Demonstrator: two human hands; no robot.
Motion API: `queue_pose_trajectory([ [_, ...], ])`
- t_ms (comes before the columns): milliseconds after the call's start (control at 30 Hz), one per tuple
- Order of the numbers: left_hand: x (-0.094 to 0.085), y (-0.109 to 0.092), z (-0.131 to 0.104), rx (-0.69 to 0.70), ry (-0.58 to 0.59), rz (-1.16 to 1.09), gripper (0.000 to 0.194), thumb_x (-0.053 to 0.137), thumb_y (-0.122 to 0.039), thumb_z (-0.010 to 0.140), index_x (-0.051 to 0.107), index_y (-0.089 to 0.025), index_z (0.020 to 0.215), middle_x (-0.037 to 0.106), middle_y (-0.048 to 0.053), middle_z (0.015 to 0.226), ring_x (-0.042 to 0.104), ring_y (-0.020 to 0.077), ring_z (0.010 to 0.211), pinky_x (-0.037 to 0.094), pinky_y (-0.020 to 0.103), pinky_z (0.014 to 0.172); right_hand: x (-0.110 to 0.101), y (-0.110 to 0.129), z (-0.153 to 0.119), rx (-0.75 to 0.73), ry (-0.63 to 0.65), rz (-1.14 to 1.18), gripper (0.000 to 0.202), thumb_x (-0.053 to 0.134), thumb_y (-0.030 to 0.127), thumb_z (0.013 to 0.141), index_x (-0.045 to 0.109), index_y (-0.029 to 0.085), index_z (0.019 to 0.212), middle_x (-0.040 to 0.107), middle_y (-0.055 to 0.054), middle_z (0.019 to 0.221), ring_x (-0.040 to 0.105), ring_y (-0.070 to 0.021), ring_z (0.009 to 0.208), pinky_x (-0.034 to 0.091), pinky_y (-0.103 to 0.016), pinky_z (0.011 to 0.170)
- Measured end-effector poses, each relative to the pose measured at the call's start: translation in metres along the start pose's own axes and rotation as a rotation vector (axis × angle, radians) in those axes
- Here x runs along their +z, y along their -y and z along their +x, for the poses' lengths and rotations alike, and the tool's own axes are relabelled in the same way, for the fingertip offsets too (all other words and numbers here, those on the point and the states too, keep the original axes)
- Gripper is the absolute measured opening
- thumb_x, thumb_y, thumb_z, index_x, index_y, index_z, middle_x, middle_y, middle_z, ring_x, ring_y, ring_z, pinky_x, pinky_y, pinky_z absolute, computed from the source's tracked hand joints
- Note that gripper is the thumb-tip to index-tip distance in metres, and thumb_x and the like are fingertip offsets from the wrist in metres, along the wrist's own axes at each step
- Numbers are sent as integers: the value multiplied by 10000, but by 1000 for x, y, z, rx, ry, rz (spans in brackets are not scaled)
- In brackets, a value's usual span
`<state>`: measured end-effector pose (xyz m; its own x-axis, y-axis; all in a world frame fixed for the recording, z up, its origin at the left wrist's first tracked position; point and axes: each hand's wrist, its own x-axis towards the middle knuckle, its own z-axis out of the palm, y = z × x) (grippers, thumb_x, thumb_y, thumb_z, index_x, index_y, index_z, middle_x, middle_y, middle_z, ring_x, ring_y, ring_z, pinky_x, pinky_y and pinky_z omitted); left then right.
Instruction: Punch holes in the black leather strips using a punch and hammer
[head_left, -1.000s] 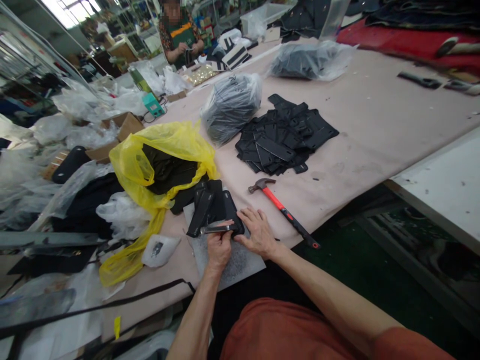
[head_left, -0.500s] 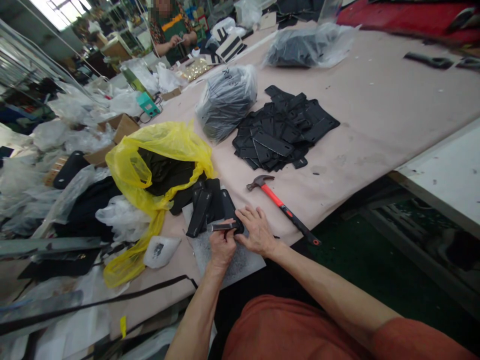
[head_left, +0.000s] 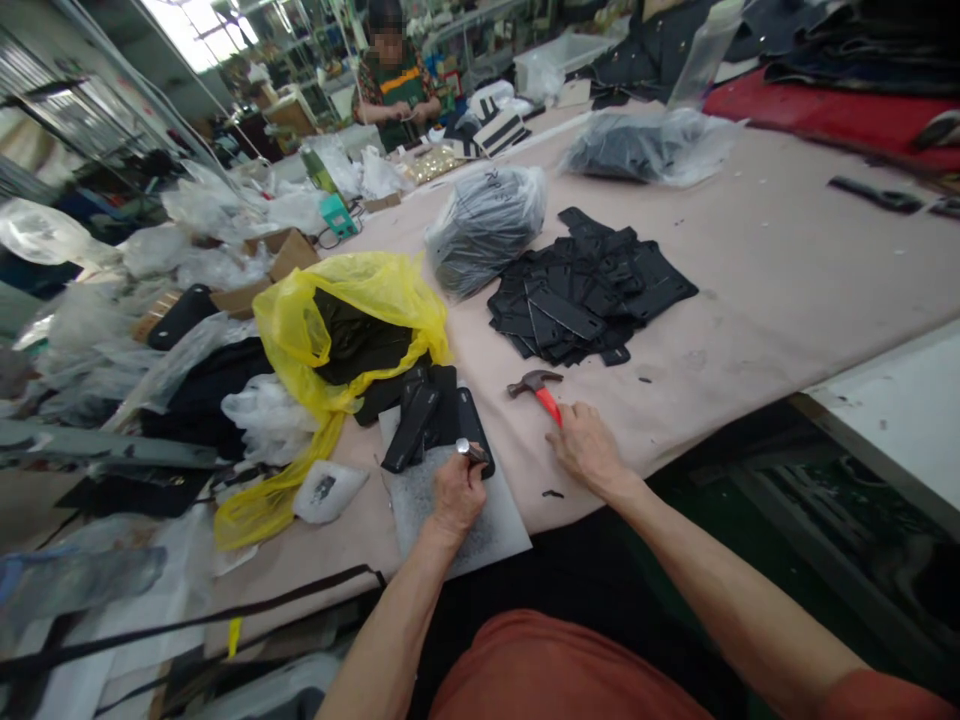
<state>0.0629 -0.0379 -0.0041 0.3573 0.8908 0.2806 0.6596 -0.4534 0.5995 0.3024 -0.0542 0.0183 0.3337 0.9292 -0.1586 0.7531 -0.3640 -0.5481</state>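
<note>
My left hand (head_left: 459, 492) is closed around a short metal punch (head_left: 463, 447) whose round silver end points up. It is held over the near end of a black strap piece (head_left: 474, 420) that lies on a grey-white board (head_left: 495, 520). To the right, my right hand (head_left: 589, 445) is on the handle of a claw hammer (head_left: 535, 382) lying on the table, its fingers wrapped over the red grip. Beside my left hand, more black pieces (head_left: 412, 425) lie loosely stacked on the board.
A pile of black cut pieces (head_left: 577, 300) lies beyond the hammer. Left of it stand a clear bag of dark pieces (head_left: 487, 225) and an open yellow bag (head_left: 292, 320). A small white packet (head_left: 330, 490) lies near the left edge. Across the table a person (head_left: 397, 95) works.
My right hand has left the black piece by my left hand and moved right onto the hammer handle. The punch in my left hand has turned from lying flat to more upright.
</note>
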Motion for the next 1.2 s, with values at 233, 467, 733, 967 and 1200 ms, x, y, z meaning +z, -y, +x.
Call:
queue_pose_trajectory([
  [233, -2, -2, -3, -56, 21, 9, 181, 505, -127, 849, 597, -191, 991, 702, 66, 956, 668, 202, 937, 532, 321, 849, -16, 6, -2, 370, 452, 629, 78, 526, 218, 804, 453, 193, 814, 535, 9, 671, 488, -99, 516, 409, -221, 491],
  [467, -4, -2, -4, -39, 18, 18, 117, 514, -125, 848, 567, -193, 927, 682, 50, 876, 662, 191, 852, 513, 299, 772, -95, 68, -49, 13, 116, 620, 261, 417, 431, 925, 499, 199, 836, 425, 65, 556, 369, -75, 390, 292, -197, 357],
  [733, -5, -5, -4, -38, 5, 45, 104, 532, -115, 839, 560, -193, 901, 673, 44, 809, 659, 191, 796, 482, 278, 710, -138, 111, -78, -754, -253, -43, 270, 382, 328, 957, 500, 195, 752, 489, 12, 537, 384, -105, 430, 234, -259, 445],
  [967, -5, -5, -3, -37, 10, 16, 119, 517, -100, 837, 554, -195, 899, 671, 48, 832, 655, 191, 826, 478, 274, 733, -137, 112, -80, -665, -311, -41, 291, 280, 315, 996, 495, 181, 853, 505, 11, 584, 443, -108, 478, 280, -247, 483],
  [1200, -4, -7, -2, -34, 12, 52, 119, 525, -107, 833, 566, -195, 901, 672, 46, 813, 652, 195, 803, 476, 270, 710, -141, 108, -79, -717, -88, -159, 234, 465, 314, 929, 471, 208, 721, 461, 37, 508, 333, -96, 411, 172, -276, 455],
])
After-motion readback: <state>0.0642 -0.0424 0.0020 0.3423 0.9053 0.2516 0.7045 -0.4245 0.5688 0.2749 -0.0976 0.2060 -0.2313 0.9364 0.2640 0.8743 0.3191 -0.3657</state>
